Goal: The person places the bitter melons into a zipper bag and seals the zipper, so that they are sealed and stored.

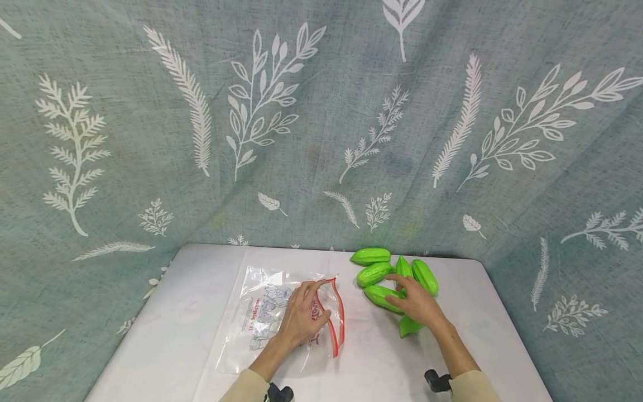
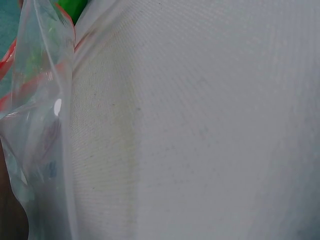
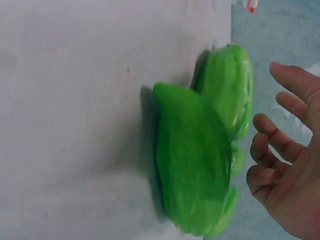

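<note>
A clear zip bag (image 1: 266, 318) with a red-edged mouth and printed drawings lies on the table at left. My left hand (image 1: 301, 315) grips it at the mouth, fingers at the far edge and thumb at the near one, and the mouth gapes. In the left wrist view, the bag's film (image 2: 45, 125) stands raised beside a bit of that hand. My right hand (image 1: 417, 298) hovers over a group of bright green, ridged, pointed gourds, fingers loosely bent and holding nothing. Nearest it are one gourd (image 1: 383, 297) by the fingertips and another (image 1: 410, 325) partly under the palm.
More green gourds lie toward the back: one (image 1: 370, 256) at the far edge, one (image 1: 374, 274) before it, one (image 1: 425, 276) at right. The white table (image 1: 372, 368) ends at a patterned grey-green cloth (image 1: 321, 139) on the back and sides.
</note>
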A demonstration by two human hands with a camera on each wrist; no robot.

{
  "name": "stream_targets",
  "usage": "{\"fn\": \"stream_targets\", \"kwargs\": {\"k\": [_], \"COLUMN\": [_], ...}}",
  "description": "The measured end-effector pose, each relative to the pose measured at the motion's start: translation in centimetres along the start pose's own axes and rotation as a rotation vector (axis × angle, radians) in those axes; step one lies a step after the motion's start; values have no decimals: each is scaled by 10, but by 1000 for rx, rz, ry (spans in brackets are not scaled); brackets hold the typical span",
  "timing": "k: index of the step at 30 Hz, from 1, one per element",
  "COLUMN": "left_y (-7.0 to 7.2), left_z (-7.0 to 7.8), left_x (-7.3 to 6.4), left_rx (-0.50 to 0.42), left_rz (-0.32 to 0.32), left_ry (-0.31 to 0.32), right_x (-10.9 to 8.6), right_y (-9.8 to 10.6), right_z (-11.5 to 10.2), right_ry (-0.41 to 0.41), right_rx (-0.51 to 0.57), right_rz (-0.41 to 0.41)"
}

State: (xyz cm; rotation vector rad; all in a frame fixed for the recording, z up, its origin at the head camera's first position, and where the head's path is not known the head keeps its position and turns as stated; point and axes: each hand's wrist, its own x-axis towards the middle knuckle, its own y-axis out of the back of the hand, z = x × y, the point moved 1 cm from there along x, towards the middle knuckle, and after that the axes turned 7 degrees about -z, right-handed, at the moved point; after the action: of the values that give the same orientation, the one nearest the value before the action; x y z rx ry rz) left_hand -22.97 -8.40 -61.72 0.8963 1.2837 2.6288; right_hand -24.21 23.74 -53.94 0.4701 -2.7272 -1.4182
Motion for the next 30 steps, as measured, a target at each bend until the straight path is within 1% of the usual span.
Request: {"fn": "stream_targets", "kwargs": {"k": [6, 10, 18, 24, 30], "left_y": [0, 0, -1, -2, -2], "left_z": [1, 0, -1, -1, -1], "left_x": [0, -1, -1, -2, -1], "left_rx": [-6, -8, -13, -17, -17], "left_rz": [0, -6, 17, -11, -22], "left_ry": [2, 8, -7, 17, 18], "right_x": [0, 0, -2, -4, -4], "right_y": [2, 2, 0, -3, -4], "right_z": [11, 13, 15, 15, 15], "right_ry": [-39, -47, -52, -54, -62], "right_rx": [-40, -61, -91, -121, -152], "right_rz": [-11, -18, -23, -21, -16]}}
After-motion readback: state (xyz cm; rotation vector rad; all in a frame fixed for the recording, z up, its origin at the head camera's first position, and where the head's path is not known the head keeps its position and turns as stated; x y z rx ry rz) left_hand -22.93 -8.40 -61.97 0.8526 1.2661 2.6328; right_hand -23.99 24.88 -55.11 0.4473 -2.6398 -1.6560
